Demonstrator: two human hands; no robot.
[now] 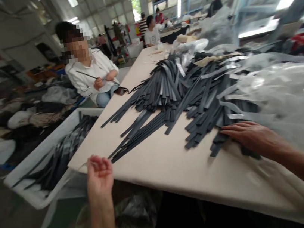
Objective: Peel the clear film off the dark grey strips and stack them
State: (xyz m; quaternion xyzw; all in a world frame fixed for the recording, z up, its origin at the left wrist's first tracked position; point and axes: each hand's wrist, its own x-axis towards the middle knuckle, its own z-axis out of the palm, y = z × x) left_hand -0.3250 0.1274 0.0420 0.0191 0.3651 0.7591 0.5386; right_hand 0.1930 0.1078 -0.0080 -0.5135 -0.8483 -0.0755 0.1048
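Dark grey fabric strips (pixel 165 89) lie in a thick, fanned heap on the pale table (pixel 160 169). A thinner bunch of strips (pixel 140 134) stretches from the heap towards the table's near left edge. At that edge my left hand (pixel 100 170) is turned palm up, its fingers curled in close to the strip ends; whether anything is in them is hidden. On the right, my right hand (pixel 245 136) lies palm down with fingers stretched out, touching the ends of the dark strips beside a clear plastic bag (pixel 289 106).
Left of the table stands a white bin (pixel 36 198) holding more dark strips. Across the table's left side a seated co-worker (pixel 89 70) holds a thin dark strip. A dark phone-like object (pixel 121 91) lies on the far edge. More people and a blue metal frame are farther back.
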